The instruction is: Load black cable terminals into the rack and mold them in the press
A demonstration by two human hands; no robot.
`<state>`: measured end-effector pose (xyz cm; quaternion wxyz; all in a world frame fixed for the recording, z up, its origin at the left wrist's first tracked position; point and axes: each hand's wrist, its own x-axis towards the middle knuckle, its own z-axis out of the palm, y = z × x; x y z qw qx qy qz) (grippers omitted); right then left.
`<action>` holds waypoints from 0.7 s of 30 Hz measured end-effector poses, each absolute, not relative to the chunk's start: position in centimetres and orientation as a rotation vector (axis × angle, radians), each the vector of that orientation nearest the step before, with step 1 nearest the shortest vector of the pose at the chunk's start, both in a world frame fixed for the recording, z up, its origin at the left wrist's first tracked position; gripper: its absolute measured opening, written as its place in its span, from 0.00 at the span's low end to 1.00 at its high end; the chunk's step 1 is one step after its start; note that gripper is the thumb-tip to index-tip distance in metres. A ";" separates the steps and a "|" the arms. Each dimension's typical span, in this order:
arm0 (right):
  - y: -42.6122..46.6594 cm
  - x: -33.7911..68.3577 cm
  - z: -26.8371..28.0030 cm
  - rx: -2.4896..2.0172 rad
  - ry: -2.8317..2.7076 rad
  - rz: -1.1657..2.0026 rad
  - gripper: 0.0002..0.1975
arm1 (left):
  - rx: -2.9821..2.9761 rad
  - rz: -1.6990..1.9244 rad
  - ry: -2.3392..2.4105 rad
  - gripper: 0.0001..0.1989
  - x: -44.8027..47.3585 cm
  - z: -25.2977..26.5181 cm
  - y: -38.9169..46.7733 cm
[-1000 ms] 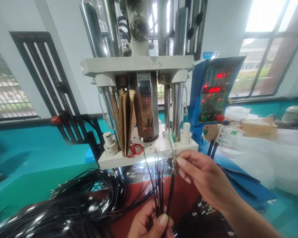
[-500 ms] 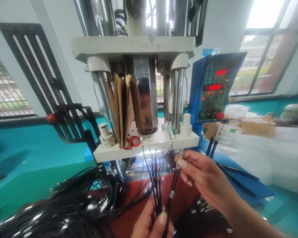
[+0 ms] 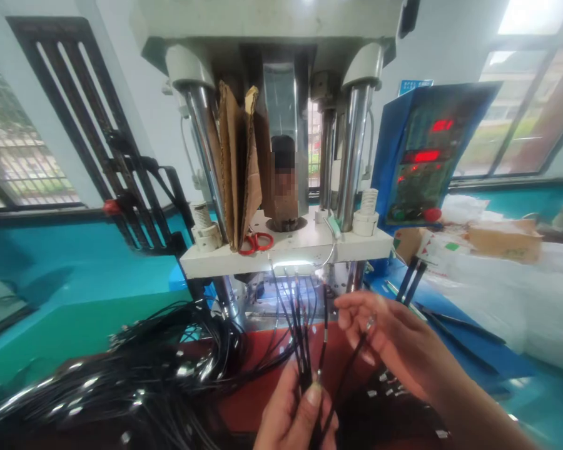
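My left hand (image 3: 298, 406) is closed around a bundle of thin black cables (image 3: 301, 350) at the bottom middle. Their ends fan upward, some with small metal tips. One cable (image 3: 325, 319) stands apart on the bundle's right side. Another black cable (image 3: 351, 365) leans right, and its metal end (image 3: 370, 322) lies against the fingers of my right hand (image 3: 385, 325). That hand is loosely curled with the fingers apart. Its foremost fingertip points at the upright cable, a small distance away. No firm pinch on the leaning cable shows.
A press (image 3: 286, 250) stands ahead, with cardboard (image 3: 234, 169) and red-handled scissors (image 3: 257, 242) on its base. A blue control box (image 3: 417, 150) is at right. A heap of black cables (image 3: 98, 387) lies left on the reddish tabletop (image 3: 248, 400). White bags (image 3: 544, 300) sit far right.
My right hand has let go its pinch on the metal cable end and moved right, fingers spreading. That cable now leans right, apart from its neighbour. The camera view has shifted.
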<state>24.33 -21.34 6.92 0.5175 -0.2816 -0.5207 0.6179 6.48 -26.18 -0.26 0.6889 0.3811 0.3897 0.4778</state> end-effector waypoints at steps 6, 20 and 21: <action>-23.4 23.4 6.5 -0.947 -1.500 1.297 0.18 | 1.021 1.070 0.707 0.21 6.1 0.3 -25.8; -23.3 21.6 8.5 -1.079 -1.608 1.167 0.09 | 1.153 1.149 0.813 0.14 4.9 2.3 -25.7; -23.2 21.4 8.4 -1.072 -1.591 1.212 0.08 | 1.155 1.155 0.815 0.14 4.9 2.4 -25.7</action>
